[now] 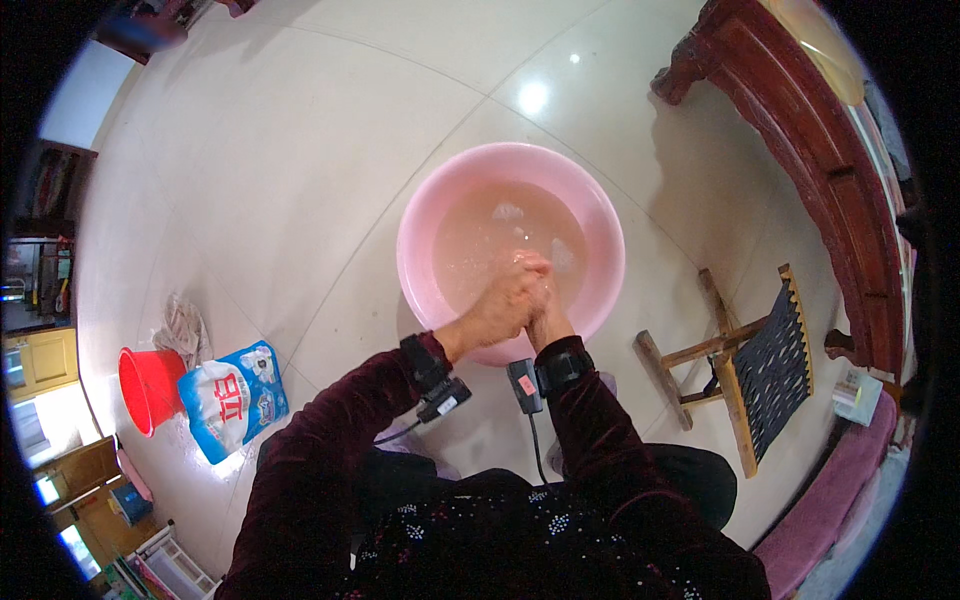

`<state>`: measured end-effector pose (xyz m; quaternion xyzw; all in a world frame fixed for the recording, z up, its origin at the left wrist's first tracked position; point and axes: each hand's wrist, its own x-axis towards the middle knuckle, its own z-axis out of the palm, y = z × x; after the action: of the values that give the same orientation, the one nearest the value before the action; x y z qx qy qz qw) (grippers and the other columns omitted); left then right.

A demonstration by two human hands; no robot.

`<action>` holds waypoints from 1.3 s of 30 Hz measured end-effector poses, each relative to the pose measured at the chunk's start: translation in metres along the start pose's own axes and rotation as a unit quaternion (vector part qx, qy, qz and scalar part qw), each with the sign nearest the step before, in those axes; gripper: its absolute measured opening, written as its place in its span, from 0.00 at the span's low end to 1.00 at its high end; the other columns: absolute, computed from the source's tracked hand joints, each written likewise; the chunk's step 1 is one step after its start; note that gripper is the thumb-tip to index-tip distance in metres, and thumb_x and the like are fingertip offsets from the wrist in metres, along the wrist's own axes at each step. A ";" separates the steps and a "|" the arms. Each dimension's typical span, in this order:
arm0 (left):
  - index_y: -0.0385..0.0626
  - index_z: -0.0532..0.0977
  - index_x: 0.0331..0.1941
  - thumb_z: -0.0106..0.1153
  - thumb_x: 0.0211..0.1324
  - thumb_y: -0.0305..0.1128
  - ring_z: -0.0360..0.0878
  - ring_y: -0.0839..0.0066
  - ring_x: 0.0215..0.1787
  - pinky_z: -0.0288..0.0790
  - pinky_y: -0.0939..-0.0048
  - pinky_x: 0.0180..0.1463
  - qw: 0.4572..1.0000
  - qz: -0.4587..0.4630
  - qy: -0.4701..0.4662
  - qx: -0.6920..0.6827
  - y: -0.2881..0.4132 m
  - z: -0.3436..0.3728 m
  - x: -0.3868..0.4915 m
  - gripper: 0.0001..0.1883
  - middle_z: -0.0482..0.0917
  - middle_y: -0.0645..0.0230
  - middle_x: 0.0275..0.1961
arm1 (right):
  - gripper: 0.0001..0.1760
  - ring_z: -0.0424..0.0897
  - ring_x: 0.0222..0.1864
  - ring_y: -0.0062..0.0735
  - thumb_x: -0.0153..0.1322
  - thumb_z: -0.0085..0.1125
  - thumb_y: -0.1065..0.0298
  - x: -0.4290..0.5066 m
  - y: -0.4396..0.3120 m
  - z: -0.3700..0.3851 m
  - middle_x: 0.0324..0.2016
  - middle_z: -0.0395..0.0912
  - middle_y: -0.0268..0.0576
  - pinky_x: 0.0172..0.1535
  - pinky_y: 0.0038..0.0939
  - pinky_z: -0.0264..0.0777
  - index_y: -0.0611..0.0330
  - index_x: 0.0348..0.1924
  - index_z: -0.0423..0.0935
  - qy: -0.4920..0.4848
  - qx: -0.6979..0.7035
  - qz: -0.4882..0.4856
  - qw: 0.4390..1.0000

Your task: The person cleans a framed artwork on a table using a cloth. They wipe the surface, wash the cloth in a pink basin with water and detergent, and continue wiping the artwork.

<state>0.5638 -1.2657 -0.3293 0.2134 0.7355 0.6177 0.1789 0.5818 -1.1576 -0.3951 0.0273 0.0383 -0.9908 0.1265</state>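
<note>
A pink plastic basin (416,262) stands on the tiled floor in front of me, holding cloudy water (480,217) with small patches of foam. Over its near side, my left hand (497,304) and my right hand (550,311) are pressed together with curled, overlapping fingers. Both look wet. Whether anything small is held between the palms is hidden. Each wrist carries a black strap with a small cabled device, over dark velvety sleeves.
On the left, a blue-and-white detergent bag (234,401) stands by a red bucket (150,386) and a crumpled plastic bag (186,330). To the right are a wooden folding stool (772,367) with a woven black seat and carved dark-red wooden furniture (817,157).
</note>
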 end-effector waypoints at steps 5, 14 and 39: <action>0.41 0.77 0.40 0.53 0.69 0.38 0.77 0.61 0.49 0.72 0.63 0.55 0.986 -0.010 0.004 0.166 -0.012 -0.022 0.017 0.11 0.78 0.58 0.46 | 0.18 0.81 0.47 0.39 0.81 0.42 0.54 -0.004 0.017 0.012 0.47 0.80 0.42 0.48 0.41 0.79 0.54 0.51 0.76 0.383 -0.114 0.028 0.916; 0.40 0.79 0.40 0.58 0.54 0.33 0.76 0.56 0.54 0.69 0.56 0.61 0.927 0.186 -0.037 0.323 -0.013 -0.004 0.002 0.11 0.80 0.53 0.48 | 0.19 0.80 0.52 0.43 0.81 0.45 0.53 0.006 0.014 0.022 0.51 0.80 0.43 0.54 0.46 0.78 0.54 0.55 0.75 0.018 0.147 0.032 0.988; 0.38 0.71 0.56 0.52 0.73 0.39 0.84 0.68 0.52 0.80 0.65 0.58 0.828 -0.276 0.053 -0.484 -0.024 -0.056 -0.013 0.17 0.80 0.60 0.51 | 0.19 0.78 0.55 0.35 0.75 0.64 0.58 0.008 -0.050 0.069 0.49 0.79 0.41 0.59 0.44 0.76 0.58 0.54 0.75 0.274 -0.300 0.034 0.913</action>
<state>0.5424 -1.3228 -0.3428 -0.1459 0.3784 0.8298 0.3834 0.5584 -1.1172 -0.3239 0.2598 0.3665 -0.8813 0.1466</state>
